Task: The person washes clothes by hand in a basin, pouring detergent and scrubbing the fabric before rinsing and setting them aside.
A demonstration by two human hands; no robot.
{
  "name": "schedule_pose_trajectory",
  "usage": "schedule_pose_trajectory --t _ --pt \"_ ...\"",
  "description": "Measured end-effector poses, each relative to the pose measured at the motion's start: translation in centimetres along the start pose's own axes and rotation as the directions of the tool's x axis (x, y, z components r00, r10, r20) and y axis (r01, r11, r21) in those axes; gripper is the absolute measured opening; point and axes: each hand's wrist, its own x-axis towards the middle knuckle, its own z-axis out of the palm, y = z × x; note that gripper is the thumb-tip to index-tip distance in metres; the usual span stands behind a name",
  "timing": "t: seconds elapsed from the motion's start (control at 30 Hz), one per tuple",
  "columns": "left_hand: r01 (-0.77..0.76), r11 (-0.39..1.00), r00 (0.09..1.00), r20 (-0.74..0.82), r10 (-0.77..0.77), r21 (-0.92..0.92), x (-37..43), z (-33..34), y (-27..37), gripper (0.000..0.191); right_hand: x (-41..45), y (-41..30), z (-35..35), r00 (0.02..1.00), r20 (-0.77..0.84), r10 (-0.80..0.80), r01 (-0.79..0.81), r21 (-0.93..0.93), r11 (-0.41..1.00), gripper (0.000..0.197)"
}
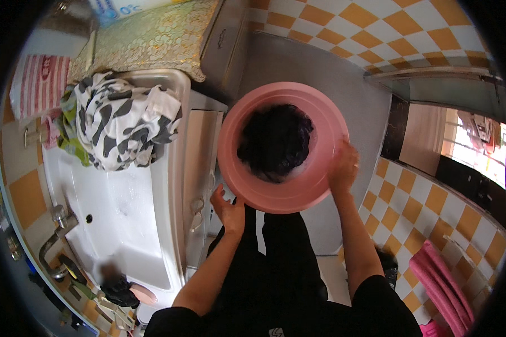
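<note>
A round pink plastic basin is in front of my legs, with a bundle of dark wet cloth inside. Some whitish foam shows beside the cloth. My right hand grips the basin's right rim. At the lower left rim, my left hand has its fingers spread and holds nothing; whether its thumb touches the basin I cannot tell. The underside of the basin is hidden.
To the left is a white washbasin with a faucet. Black-and-white patterned fabric is heaped at its far end. Beyond stands a washing machine under a lace cover. A pink towel hangs at right.
</note>
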Motion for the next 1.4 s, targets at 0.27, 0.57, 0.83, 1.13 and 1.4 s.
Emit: schedule_pose_trajectory --t 0.27,0.57,0.83,1.13,1.4 --pt "-0.195 0.968 0.841 0.481 0.246 -0.155 -2.0 3.2 -0.4 0.040 -6.2 -6.7 8.7 0.859 0.475 0.189 -0.254 0.075 0.964 0.074" --pt "0.946 0.293 0.256 0.875 -0.410 -0.140 3.2 8.7 5.3 0.078 -4.7 -7.0 2.9 0.770 0.634 0.064 -0.462 0.486 0.742 0.048" --pt "0.744 0.227 0.612 0.777 0.146 -0.629 3.1 13.4 0.4 0.058 0.0 -13.5 -5.2 0.787 0.560 -0.261 -0.156 0.588 0.794 0.030" --pt "0.227 0.973 0.792 0.589 -0.159 -0.043 1.6 7.3 5.1 0.044 -2.1 3.2 9.1 0.519 0.853 0.053 -0.264 0.100 0.959 0.022" --pt "-0.370 0.860 0.837 0.529 0.144 0.351 1.0 7.7 4.1 0.051 3.6 -6.2 12.2 0.801 0.526 -0.286 0.165 0.265 0.950 0.075"
